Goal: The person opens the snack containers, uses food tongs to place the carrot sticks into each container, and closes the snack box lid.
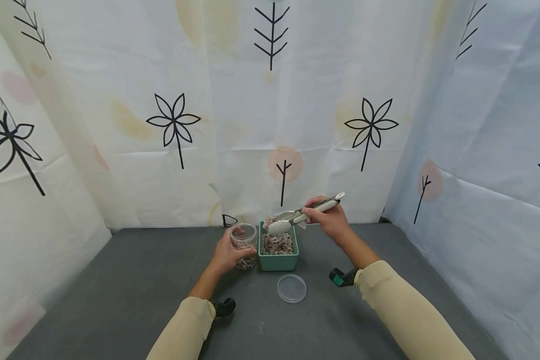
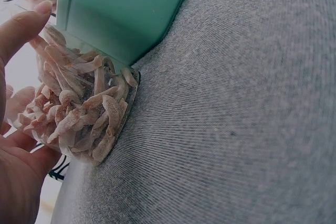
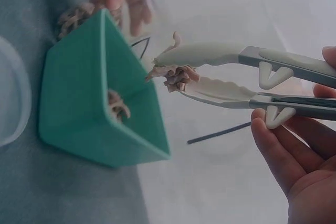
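Note:
My left hand (image 1: pixel 225 256) grips a clear jar (image 1: pixel 244 236) that stands on the table beside the green container. Pale brownish dried strips (image 2: pixel 84 106) fill the lower part of the jar. Curled round the handles of white and grey tongs (image 1: pixel 292 220), my right hand (image 1: pixel 333 222) holds them over the back of the green container (image 1: pixel 279 263). A small clump of strips (image 3: pixel 176 76) sits between the tong tips. More of these strips (image 1: pixel 276 244) lie inside the container.
A round clear lid (image 1: pixel 291 288) lies flat on the dark grey table (image 1: pixel 139 290), in front of the green container. Behind the table hangs a white patterned curtain (image 1: pixel 234 110), close to the container's far side. Further curtain stands at left and right.

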`<state>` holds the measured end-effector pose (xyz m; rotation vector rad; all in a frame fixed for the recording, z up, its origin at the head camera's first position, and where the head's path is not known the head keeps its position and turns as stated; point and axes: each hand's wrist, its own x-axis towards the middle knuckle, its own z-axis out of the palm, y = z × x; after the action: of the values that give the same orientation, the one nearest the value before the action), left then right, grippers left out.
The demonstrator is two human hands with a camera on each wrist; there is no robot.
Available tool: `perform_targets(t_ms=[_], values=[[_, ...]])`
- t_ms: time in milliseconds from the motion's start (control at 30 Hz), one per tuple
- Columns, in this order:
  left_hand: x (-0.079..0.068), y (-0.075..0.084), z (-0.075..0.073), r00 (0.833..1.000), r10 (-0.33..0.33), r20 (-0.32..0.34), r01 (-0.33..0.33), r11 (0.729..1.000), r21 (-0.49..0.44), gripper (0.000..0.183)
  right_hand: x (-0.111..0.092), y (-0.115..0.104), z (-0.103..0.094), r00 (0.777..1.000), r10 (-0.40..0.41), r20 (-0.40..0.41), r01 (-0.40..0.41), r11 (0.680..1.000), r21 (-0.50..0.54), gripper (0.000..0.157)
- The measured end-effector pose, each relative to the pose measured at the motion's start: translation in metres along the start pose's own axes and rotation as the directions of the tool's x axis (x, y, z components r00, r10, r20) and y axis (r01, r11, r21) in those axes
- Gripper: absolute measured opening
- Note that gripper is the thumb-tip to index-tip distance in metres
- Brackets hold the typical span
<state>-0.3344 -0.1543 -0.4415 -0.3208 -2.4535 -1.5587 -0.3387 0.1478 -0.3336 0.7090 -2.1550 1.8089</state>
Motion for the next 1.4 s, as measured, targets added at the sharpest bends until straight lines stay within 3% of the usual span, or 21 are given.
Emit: perform_targets(t_ms=[400,700,933,1167,1400], values=[[0.002,-0.002,0.001,1.000,-0.005,-0.010,0.005,1.000,0.009,0.081,0.000,-0.053,0.021,0.993,-0.101,0.064,0.098,0.994,0.037,0.022],[0.001,-0.002,0.001,1.000,-0.001,0.005,0.001,0.999,-0.033,0.081,0.016,-0.028,0.040,0.989,-0.122,0.084,0.112,0.987,0.116,0.019],[0.003,-0.001,0.000,1.000,0.004,-0.010,-0.004,1.000,-0.001,0.093,0.016,-0.024,0.054,0.985,-0.135,0.104,0.121,0.984,0.129,0.018],[0.003,-0.002,0.000,1.000,-0.020,-0.014,0.020,1.000,0.002,0.081,0.015,-0.018,0.059,0.985,-0.120,0.127,0.105,0.987,0.120,0.017],[0.003,-0.002,0.000,1.000,-0.016,-0.019,0.016,1.000,0.000,0.082,0.016,-0.017,0.059,0.987,-0.095,0.128,0.083,0.992,0.097,0.018]])
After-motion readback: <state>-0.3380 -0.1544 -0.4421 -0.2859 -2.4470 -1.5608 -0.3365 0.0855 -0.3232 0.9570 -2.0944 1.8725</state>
